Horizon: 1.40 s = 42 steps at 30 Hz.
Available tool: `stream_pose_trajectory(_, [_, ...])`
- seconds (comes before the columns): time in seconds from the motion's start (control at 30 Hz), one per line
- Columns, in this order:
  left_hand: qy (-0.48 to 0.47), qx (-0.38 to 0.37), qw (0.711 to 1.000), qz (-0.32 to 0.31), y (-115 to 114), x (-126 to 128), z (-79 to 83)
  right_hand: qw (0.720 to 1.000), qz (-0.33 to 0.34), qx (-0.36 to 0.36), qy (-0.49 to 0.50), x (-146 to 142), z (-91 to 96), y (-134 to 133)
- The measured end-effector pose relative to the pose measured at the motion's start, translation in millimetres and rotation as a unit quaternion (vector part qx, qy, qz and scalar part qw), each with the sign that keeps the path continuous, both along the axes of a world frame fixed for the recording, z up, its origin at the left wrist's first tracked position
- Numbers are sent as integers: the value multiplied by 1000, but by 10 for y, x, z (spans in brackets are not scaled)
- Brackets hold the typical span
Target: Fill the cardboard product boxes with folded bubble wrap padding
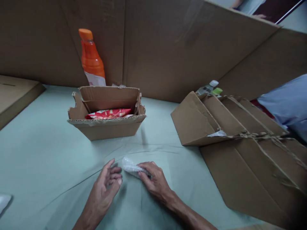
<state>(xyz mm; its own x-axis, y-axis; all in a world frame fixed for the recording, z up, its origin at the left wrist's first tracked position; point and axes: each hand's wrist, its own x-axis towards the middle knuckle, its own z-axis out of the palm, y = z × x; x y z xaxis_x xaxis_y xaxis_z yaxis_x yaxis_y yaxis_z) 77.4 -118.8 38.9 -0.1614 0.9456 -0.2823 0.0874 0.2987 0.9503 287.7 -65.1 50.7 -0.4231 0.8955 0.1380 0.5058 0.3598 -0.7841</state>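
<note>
My right hand pinches a small roll of clear bubble wrap between thumb and fingers, low over the pale green cloth. Whether anything lies inside the wrap I cannot tell. Just left of it is my left hand, fingers curved and apart, holding nothing. Beyond both hands stands an open cardboard box with red snack packets inside.
An orange drink bottle stands behind the box. At right are cardboard dividers with bottles behind them. A flat carton lies left, a white item at the edge. Cardboard walls enclose the back; a person's clothing shows at right.
</note>
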Motion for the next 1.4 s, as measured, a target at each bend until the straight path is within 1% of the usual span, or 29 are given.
stream_pose_trajectory(0.07, [-66,-15,998,-7,-5,26,-33,997,22,-65,32,-40,48,-41])
stream_pose_trajectory(0.13, [-78,-15,997,-4,0,46,-70,992,61,-98,57,-58,85,-89])
stream_pose_trajectory(0.17, [-73,-10,997,-3,0,50,-89,990,72,-102,65,-52,99,-105])
stream_pose_trajectory(0.23, [-53,8,998,-13,-13,47,-123,989,70,-104,76,-11,128,-114])
stream_pose_trajectory(0.3, [-26,34,998,-47,-35,36,-141,986,61,-126,94,38,164,-100])
stream_pose_trajectory(0.37, [-3,58,995,-87,-47,28,-122,978,67,-165,105,56,200,-78])
stream_pose_trajectory(0.43, [17,78,990,-113,-23,21,-61,978,67,-176,86,30,223,-58])
stream_pose_trajectory(0.5, [39,100,986,-131,50,-2,23,985,53,-160,48,-19,237,-36])
stream_pose_trajectory(0.57, [56,126,981,-135,166,-59,86,990,42,-136,21,-60,261,2])
stream_pose_trajectory(0.63, [58,138,982,-117,301,-153,89,994,38,-107,9,-73,322,70])
stream_pose_trajectory(0.7, [53,125,988,-76,428,-263,26,997,35,-66,5,-60,439,172])
stream_pose_trajectory(0.8, [42,81,996,-15,561,-392,-118,999,35,14,9,-20,726,375])
stream_pose_trajectory(0.9, [28,53,998,11,603,-435,-198,994,44,100,14,-4,1118,592])
stream_pose_trajectory(0.97, [29,49,998,12,598,-429,-186,987,41,156,15,-27,1401,736])
stream_pose_trajectory(1.07, [37,52,998,1,597,-405,-116,969,8,244,24,-138,1779,998])
stream_pose_trajectory(1.13, [41,61,997,-4,613,-394,-81,956,-6,293,16,-268,1953,1218])
stream_pose_trajectory(1.17, [43,67,997,-5,623,-391,-74,952,0,307,8,-349,2009,1337])
stream_pose_trajectory(1.2, [45,73,996,-3,631,-389,-74,950,15,313,0,-437,2044,1456])
stream_pose_trajectory(1.27, [46,84,995,2,639,-386,-87,953,67,295,-16,-626,2060,1673])
stream_pose_trajectory(1.33, [46,91,995,4,637,-381,-106,959,128,247,-47,-808,2022,1845])
stream_pose_trajectory(1.4, [46,100,994,3,631,-374,-124,957,178,202,-106,-965,1948,1964])
